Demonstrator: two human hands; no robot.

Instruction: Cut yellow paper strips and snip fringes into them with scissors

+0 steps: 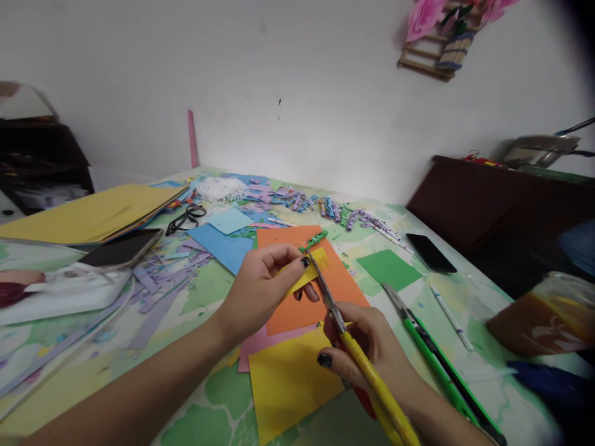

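My left hand (274, 279) pinches a small strip of yellow paper (304, 280) whose far end has fine cuts in it. In my right hand (367, 347) is a pair of scissors (332, 303) with yellow handles, the blades meeting the strip near my left thumb. Below the hands lies a sheet of orange paper (283, 316), with a curled green paper piece (317, 240) on its far part. A larger yellow sheet (292, 378) overlaps pink paper (253, 347) nearer to me. Blue paper (218, 241) lies behind my left hand.
On the right are a green paper square (390, 269), a green utility knife (432, 353), a thin white stick (450, 317), a phone (431, 253) and a cup of brown drink (539, 316). Left are paper scraps (153, 303), glasses (186, 218), another phone (123, 248) and yellow folders (102, 214).
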